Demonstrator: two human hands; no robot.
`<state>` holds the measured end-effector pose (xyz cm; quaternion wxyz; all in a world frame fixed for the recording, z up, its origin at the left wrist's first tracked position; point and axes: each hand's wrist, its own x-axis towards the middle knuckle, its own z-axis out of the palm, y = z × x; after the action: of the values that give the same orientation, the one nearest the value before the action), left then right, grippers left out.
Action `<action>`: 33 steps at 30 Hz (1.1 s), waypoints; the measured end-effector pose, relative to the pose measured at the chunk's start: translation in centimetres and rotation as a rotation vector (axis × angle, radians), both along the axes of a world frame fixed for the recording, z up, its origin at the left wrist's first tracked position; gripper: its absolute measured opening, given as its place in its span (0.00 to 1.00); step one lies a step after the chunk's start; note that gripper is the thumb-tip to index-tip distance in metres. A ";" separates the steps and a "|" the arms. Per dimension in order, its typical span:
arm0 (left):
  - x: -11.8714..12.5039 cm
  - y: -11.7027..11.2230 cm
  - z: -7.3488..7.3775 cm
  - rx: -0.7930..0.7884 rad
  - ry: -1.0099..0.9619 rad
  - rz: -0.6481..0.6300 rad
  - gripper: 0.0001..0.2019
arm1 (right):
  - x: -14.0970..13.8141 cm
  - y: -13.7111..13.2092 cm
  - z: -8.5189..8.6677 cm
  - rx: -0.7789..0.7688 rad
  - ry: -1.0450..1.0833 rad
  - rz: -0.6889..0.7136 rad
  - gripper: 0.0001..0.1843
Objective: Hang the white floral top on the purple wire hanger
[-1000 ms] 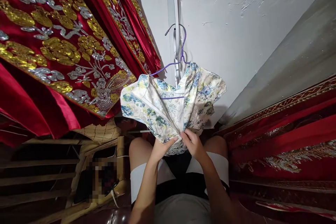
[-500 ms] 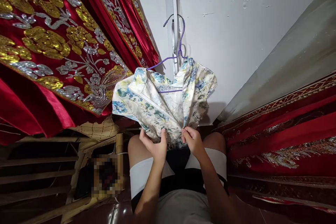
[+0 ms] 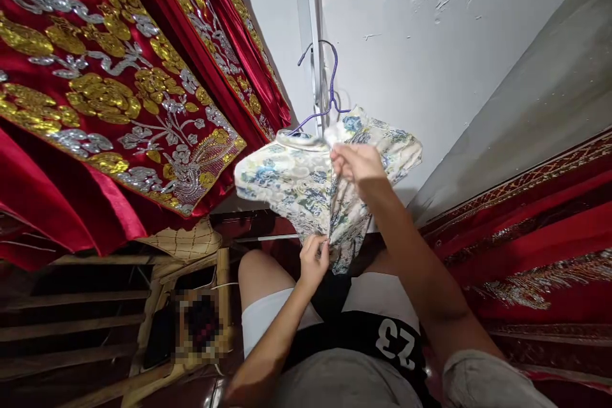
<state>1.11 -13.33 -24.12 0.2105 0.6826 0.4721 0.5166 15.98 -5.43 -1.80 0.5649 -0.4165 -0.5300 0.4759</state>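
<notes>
A short-sleeved floral shirt (image 3: 296, 188), cream with blue and green print, hangs on a purple wire hanger (image 3: 333, 86) in front of me. Its front edges meet along a straight line down the middle, like a zipped front. Near the collar, my right hand (image 3: 361, 166) is closed in a pinch at the top of that line; any small pull between the fingertips is hidden. Lower down, my left hand (image 3: 314, 261) pinches the shirt's front near the hem, at the bottom of the same line. The fabric is drawn taut between both hands.
The hanger hooks by a pale vertical strip (image 3: 313, 25) on the white wall (image 3: 406, 64). Red embroidered cloth (image 3: 119, 102) hangs at the left, and more red beaded fabric (image 3: 549, 248) is at the right. A bamboo chair (image 3: 95, 299) stands at the lower left.
My right hand has risen from the lower front to the collar, and the open V of the shirt has closed. My left hand has moved right and now pinches the lower front.
</notes>
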 end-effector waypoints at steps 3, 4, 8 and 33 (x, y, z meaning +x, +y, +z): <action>-0.7 1.2 0.6 0.026 0.115 -0.113 0.12 | -0.5 1.6 2.6 0.086 0.060 -0.016 0.19; -0.9 1.8 1.5 0.038 0.145 -0.147 0.11 | -0.8 1.5 2.8 0.106 0.057 -0.012 0.20; -1.7 4.8 9.3 0.197 0.078 -0.119 0.11 | -2.0 -1.0 1.8 0.157 0.017 0.001 0.20; -6.3 6.5 7.9 -0.422 -1.188 0.128 0.09 | -2.2 -9.6 -13.7 -0.268 -0.065 0.095 0.20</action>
<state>-5.14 -6.85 -16.21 0.5355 0.1937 0.4062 0.7147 13.81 -15.07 -15.53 0.4639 -0.4777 -0.4988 0.5548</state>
